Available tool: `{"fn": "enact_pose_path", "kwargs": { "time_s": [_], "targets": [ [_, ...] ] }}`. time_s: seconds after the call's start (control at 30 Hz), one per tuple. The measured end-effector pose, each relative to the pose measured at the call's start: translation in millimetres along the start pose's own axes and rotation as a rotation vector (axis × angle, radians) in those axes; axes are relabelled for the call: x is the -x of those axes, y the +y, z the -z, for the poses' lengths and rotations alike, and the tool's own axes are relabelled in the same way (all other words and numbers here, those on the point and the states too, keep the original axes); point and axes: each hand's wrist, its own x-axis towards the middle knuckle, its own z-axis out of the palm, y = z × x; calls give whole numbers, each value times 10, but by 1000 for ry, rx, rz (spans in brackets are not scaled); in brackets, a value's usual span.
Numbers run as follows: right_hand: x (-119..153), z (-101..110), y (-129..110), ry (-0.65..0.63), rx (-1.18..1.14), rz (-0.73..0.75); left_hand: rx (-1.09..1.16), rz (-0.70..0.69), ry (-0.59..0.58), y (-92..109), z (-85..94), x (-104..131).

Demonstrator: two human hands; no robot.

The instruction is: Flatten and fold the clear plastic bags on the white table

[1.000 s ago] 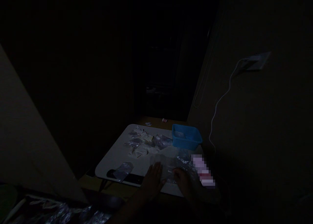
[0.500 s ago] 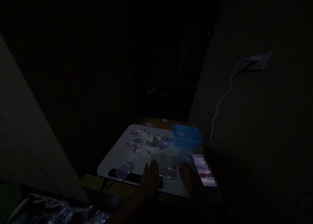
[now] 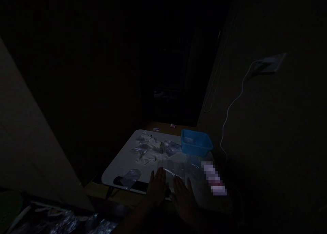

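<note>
A clear plastic sheet or bag [image 3: 172,166] lies near the front of the white table [image 3: 120,164]. My left hand [image 3: 157,186] rests flat at its lower left edge, fingers stretched forward. Beside it, my right hand [image 3: 183,196] lies with its fingers spread over the sheet's near part. Neither hand grips anything. Several crumpled clear bags [image 3: 146,158] are heaped behind, and a single small bag [image 3: 130,178] lies at the front left, over a dark slot in the tabletop.
A blue basket [image 3: 195,148] with something clear inside stands at the back right. A lit, pixelated phone-like object [image 3: 214,178] is at the right edge. A white cable [image 3: 226,116] hangs from a wall socket [image 3: 270,63]. Shiny plastic [image 3: 67,222] lies at the lower left.
My right hand has moved left onto the plastic and opened from a closed shape to spread fingers. My left hand has stayed nearly where it was. The sheet's near part has changed shape.
</note>
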Motion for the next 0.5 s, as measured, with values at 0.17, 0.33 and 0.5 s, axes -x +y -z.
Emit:
{"fn": "enact_pose_path", "kwargs": {
  "time_s": [0.17,0.33,0.5],
  "targets": [
    [103,9,222,-27,64,-112,6,5,20,-1,-25,1],
    [-29,125,206,1,121,-236,21,10,-4,16,48,12],
    [-243,135,120,-3,40,-38,5,-10,-11,13,67,14]
  ]
}}
